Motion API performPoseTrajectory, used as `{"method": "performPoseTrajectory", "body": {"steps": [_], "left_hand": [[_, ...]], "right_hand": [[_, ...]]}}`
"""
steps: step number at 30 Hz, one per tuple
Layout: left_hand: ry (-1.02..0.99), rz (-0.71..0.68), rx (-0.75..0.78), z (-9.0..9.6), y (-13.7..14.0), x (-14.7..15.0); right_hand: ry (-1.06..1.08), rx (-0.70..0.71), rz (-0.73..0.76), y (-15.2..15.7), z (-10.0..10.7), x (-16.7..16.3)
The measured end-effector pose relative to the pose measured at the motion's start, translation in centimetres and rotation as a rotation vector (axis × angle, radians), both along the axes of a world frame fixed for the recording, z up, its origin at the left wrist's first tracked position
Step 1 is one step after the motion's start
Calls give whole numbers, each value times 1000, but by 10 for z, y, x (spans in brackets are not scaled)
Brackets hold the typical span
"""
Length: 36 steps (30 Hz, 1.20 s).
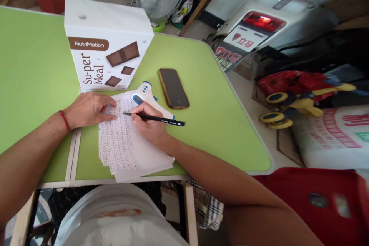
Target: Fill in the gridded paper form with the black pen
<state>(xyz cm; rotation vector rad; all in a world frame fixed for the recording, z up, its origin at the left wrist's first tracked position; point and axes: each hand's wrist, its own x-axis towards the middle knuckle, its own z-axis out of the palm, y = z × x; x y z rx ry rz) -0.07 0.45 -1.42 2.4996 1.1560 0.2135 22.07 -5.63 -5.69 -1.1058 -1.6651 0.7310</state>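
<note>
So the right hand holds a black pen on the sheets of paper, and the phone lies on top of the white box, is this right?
Not quite. The right hand does hold the black pen on the sheets of paper, but the head view shows the phone lying flat on the green table, beside the white box.

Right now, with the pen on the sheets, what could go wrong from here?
1. The stack of sheets overhangs the green table at its near edge; if the left hand lifts, pages may slide off.
2. The right hand with the black pen works right beside the thermometer and phone; a sweep could knock them.
</note>
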Motion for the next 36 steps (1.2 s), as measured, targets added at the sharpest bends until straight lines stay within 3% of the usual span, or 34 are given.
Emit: {"method": "performPoseTrajectory", "body": {"steps": [22, 36], "left_hand": [[25, 6, 2, 1, -1, 1], [51, 27, -25, 5, -3, 3]], "right_hand": [[-8, 45, 128, 0, 0, 0], [-2, -9, 69, 0, -1, 1]]}}
